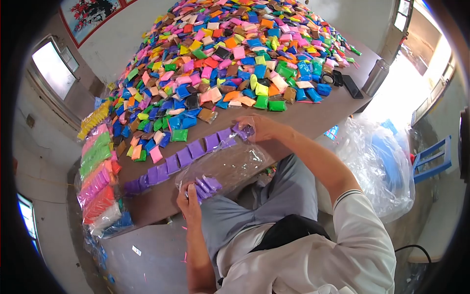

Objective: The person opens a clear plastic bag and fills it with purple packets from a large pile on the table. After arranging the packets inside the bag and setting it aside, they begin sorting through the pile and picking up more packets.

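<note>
A row of small purple packets (184, 157) runs slantwise along the front of the table. My left hand (190, 200) is closed at the table's front edge, gripping several purple packets (208, 186) fanned together. A clear plastic bag (235, 164) stretches between my two hands, over the table edge and my lap. At the right end of the row, my right hand (262, 128) has its fingers closed on a purple packet (243, 131), with the bag's film around the fingertips.
A large heap of colourful packets (230, 59) covers the back of the brown table (147, 206). Bundles sorted by colour (98, 181) line its left edge. A phone (352, 86) and a steel flask (376, 77) stand at right, above a big clear plastic sack (372, 166).
</note>
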A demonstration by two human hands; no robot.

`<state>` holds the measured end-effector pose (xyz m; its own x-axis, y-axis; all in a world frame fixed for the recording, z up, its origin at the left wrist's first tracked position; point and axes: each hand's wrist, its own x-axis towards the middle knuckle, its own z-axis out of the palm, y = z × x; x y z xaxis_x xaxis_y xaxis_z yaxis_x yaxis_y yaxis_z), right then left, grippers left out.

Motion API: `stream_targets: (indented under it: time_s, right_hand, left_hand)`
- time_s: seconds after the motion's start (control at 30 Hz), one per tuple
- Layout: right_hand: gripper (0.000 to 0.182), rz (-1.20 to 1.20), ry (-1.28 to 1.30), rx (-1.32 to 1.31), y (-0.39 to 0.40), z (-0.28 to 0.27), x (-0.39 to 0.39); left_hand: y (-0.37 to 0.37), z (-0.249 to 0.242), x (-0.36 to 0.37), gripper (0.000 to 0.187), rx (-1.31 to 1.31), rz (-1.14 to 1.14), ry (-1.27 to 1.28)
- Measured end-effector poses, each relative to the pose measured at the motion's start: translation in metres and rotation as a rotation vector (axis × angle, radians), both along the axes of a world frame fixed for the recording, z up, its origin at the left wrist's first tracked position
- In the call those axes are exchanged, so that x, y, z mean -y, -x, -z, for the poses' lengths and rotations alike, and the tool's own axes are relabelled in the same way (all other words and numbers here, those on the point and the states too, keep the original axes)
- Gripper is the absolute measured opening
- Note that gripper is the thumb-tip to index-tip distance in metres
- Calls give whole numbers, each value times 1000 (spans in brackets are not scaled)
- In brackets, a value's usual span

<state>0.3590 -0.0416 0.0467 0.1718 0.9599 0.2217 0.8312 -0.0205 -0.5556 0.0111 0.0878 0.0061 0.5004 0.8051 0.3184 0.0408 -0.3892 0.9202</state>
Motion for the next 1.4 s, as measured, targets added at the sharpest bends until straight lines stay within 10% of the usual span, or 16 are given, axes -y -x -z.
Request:
stream_targets:
  time_s: [0.43, 0.97, 1.4]
  right_hand:
    - [51, 58, -167, -385, 0, 2, -20]
    - [77, -143, -90, 104, 18, 14, -44]
    - [59, -66, -291, 150, 26, 15, -21]
  left_hand:
    - [0, -6, 5, 27, 36, -2, 20]
    - [-1, -3, 6, 26, 9, -48, 73]
    - [-7, 6, 1, 27, -7, -88, 6]
